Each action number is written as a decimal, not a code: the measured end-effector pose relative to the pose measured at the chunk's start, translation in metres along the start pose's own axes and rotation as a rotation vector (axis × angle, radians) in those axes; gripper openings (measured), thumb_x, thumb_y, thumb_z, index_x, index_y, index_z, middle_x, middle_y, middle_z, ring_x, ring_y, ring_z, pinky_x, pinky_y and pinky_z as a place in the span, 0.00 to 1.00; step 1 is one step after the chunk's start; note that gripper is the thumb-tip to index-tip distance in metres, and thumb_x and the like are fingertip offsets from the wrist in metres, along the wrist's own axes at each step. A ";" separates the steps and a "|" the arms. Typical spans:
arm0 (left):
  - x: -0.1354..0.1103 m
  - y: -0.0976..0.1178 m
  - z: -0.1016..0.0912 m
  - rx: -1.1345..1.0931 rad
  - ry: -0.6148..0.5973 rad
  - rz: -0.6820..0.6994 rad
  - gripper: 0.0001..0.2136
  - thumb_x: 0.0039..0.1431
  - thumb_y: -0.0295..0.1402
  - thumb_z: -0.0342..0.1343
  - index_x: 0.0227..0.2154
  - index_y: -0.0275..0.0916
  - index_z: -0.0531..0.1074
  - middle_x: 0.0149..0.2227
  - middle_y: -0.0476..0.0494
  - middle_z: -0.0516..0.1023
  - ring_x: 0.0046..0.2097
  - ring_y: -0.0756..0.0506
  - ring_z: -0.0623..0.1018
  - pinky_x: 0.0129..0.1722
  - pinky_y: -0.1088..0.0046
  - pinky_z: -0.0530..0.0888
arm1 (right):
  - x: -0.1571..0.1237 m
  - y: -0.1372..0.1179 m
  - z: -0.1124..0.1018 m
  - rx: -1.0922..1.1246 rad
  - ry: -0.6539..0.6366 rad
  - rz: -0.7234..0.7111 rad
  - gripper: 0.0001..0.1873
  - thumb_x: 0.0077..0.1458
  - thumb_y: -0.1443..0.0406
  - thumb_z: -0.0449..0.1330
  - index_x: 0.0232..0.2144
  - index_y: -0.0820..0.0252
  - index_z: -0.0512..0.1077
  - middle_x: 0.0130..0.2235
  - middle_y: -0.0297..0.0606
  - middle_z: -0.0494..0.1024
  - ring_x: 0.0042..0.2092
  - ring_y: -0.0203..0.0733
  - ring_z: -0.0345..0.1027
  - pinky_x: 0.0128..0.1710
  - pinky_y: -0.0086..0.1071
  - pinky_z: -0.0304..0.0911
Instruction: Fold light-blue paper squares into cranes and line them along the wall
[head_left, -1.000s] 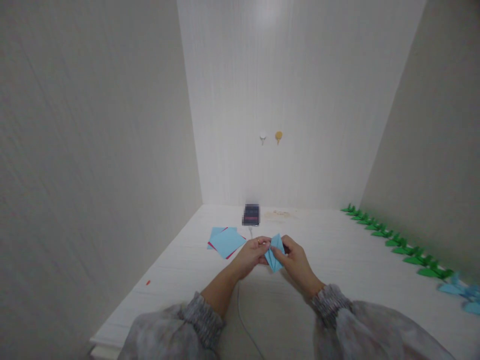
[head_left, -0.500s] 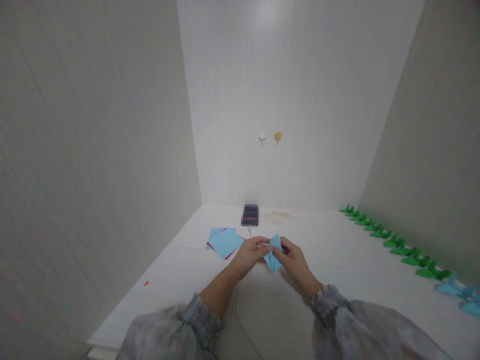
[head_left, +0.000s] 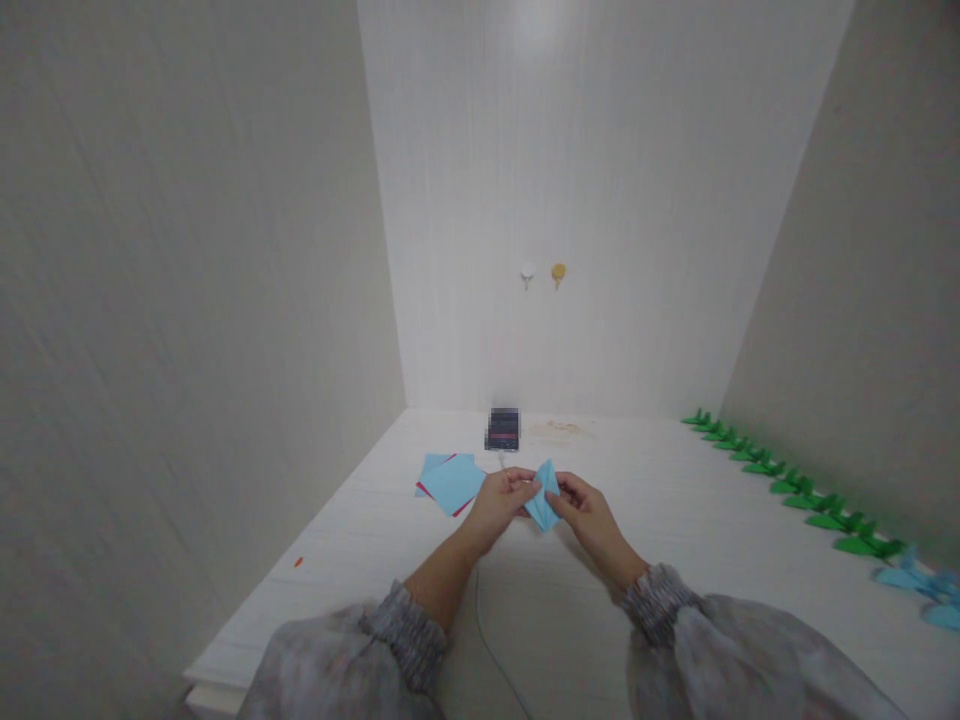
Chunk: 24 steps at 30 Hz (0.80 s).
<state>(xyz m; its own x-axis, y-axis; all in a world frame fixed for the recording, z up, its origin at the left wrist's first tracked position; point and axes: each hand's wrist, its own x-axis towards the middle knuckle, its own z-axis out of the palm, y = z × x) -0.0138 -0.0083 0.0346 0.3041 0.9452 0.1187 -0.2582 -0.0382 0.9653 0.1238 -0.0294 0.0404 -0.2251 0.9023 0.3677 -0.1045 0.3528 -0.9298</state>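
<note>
A light blue folded paper (head_left: 545,505), shaped like a narrow diamond with creases down its middle, is held above the white table. My left hand (head_left: 500,508) pinches its left side, thumb on the front face. From the other side my right hand (head_left: 589,515) grips the right edge, its thumb pressed on the paper near the centre. Fingers behind the paper are hidden. Just left of my left hand lies a loose stack of blue paper sheets (head_left: 451,485), with red edges showing beneath.
A phone-like dark device (head_left: 503,429), blurred out, stands at the back with a white cable (head_left: 487,640) running toward me. Along the right wall are several green folded paper figures (head_left: 799,492) and blue ones (head_left: 911,577). An orange scrap (head_left: 298,562) lies at left.
The folded paper has tilted a little and shifted slightly up and left in the hands. My right thumb has slid over its face. The view has moved slightly.
</note>
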 end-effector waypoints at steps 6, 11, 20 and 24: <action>-0.002 0.002 0.001 0.013 0.012 0.028 0.18 0.34 0.35 0.61 0.31 0.32 0.68 0.18 0.52 0.68 0.21 0.54 0.68 0.24 0.78 0.65 | 0.000 -0.003 0.003 0.024 0.059 0.018 0.11 0.39 0.61 0.60 0.27 0.60 0.67 0.26 0.33 0.71 0.28 0.35 0.63 0.29 0.28 0.59; -0.004 0.005 0.002 0.034 0.044 0.018 0.17 0.32 0.36 0.61 0.27 0.31 0.69 0.20 0.47 0.72 0.22 0.52 0.69 0.25 0.76 0.66 | 0.002 0.001 0.000 -0.019 0.105 0.060 0.12 0.38 0.59 0.60 0.23 0.62 0.67 0.22 0.32 0.70 0.24 0.33 0.61 0.26 0.28 0.57; -0.001 -0.003 -0.004 0.068 0.025 0.011 0.14 0.33 0.34 0.61 0.25 0.32 0.69 0.22 0.47 0.73 0.23 0.52 0.70 0.27 0.76 0.65 | 0.000 0.003 -0.004 -0.066 0.081 0.061 0.12 0.39 0.58 0.59 0.24 0.63 0.70 0.24 0.35 0.71 0.27 0.35 0.62 0.29 0.29 0.57; 0.001 -0.005 -0.005 0.066 0.031 -0.016 0.14 0.32 0.34 0.61 0.24 0.32 0.68 0.22 0.46 0.73 0.23 0.52 0.71 0.28 0.75 0.66 | -0.001 0.002 -0.004 -0.025 0.087 0.045 0.11 0.39 0.59 0.60 0.23 0.62 0.71 0.24 0.34 0.71 0.27 0.35 0.61 0.29 0.29 0.57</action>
<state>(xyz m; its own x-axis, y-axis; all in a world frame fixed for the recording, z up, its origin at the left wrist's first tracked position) -0.0164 -0.0052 0.0289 0.2793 0.9553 0.0971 -0.1920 -0.0435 0.9804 0.1278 -0.0285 0.0381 -0.1434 0.9352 0.3237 -0.0713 0.3164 -0.9459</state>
